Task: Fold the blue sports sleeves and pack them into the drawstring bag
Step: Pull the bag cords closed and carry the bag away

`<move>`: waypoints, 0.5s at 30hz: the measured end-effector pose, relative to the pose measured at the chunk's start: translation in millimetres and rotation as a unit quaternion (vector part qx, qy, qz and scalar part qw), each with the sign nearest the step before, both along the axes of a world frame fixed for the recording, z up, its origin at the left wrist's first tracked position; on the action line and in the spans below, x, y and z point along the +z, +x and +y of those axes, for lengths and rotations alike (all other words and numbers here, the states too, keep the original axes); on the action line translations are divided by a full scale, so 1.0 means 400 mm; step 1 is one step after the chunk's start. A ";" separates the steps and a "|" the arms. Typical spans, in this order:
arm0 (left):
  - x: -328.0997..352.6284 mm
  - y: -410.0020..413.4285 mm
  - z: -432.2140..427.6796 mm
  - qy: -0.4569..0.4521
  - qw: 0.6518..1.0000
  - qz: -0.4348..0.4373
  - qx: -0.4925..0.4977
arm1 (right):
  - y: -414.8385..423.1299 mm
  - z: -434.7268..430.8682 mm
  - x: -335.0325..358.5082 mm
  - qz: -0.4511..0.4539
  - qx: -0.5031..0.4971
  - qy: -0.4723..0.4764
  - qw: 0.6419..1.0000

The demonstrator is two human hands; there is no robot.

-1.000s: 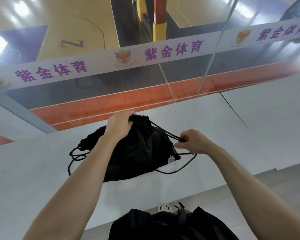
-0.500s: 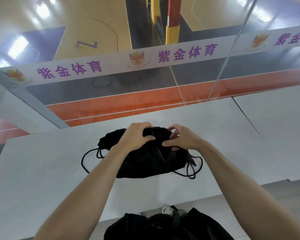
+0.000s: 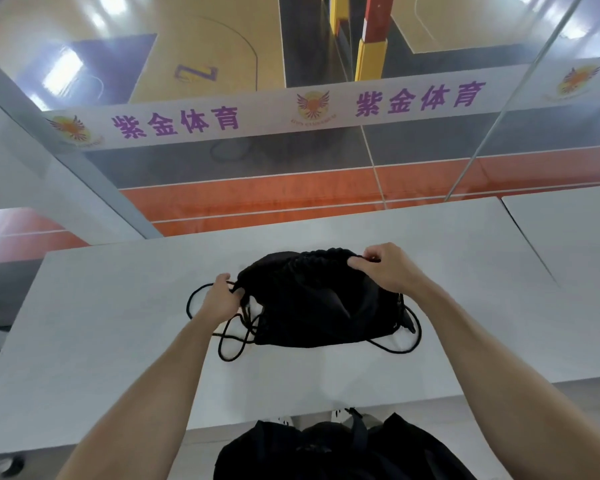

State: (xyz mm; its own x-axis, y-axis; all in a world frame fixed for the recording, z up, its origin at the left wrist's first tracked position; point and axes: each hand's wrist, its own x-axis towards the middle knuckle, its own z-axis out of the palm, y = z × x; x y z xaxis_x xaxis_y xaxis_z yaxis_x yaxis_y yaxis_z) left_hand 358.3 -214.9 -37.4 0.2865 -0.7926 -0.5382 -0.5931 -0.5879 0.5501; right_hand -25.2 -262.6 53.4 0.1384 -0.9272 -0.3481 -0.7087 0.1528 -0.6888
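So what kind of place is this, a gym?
Probably an indoor basketball hall: a glossy wooden court floor with painted lines, a red-and-yellow padded post, and a white banner strip with purple characters. The left hand and right hand grip a black drawstring bag.

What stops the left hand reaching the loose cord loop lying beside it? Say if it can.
Probably yes: the cord loop lies bare on the table close by the left hand, nothing between. Its grip on the gathered corner of the drawstring bag must let go first.
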 end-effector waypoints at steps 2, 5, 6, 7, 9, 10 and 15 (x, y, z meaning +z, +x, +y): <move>0.004 0.005 -0.006 0.007 0.997 0.076 0.034 | 0.004 -0.001 0.006 -0.041 -0.057 -0.018 0.997; 0.022 0.007 -0.014 0.042 0.975 0.205 0.071 | 0.012 -0.002 0.010 -0.129 -0.117 0.013 0.985; 0.033 0.004 -0.016 0.060 0.975 0.204 0.060 | 0.016 -0.001 0.011 -0.154 -0.121 0.027 0.980; 0.040 0.006 -0.026 0.066 0.982 0.171 0.049 | 0.019 -0.001 0.010 -0.165 -0.120 0.037 0.978; 0.067 0.016 -0.045 0.016 0.996 0.072 0.049 | 0.027 -0.002 0.016 -0.165 -0.137 0.035 0.976; 0.081 0.024 -0.060 -0.036 0.996 0.049 0.069 | 0.028 -0.008 0.022 -0.171 -0.161 0.023 0.972; 0.205 0.096 -0.142 -0.224 0.950 0.144 0.163 | -0.020 -0.029 0.093 -0.123 -0.248 -0.150 0.949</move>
State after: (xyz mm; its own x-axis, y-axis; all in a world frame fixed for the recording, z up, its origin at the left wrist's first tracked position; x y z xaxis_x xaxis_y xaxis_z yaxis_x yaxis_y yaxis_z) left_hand 396.6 -271.6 44.8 0.4483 -0.8549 -0.2612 -0.2055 -0.3829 0.9006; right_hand -33.2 -274.1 90.6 -0.2979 -0.9519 -0.0716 -0.4124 0.1960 -0.8897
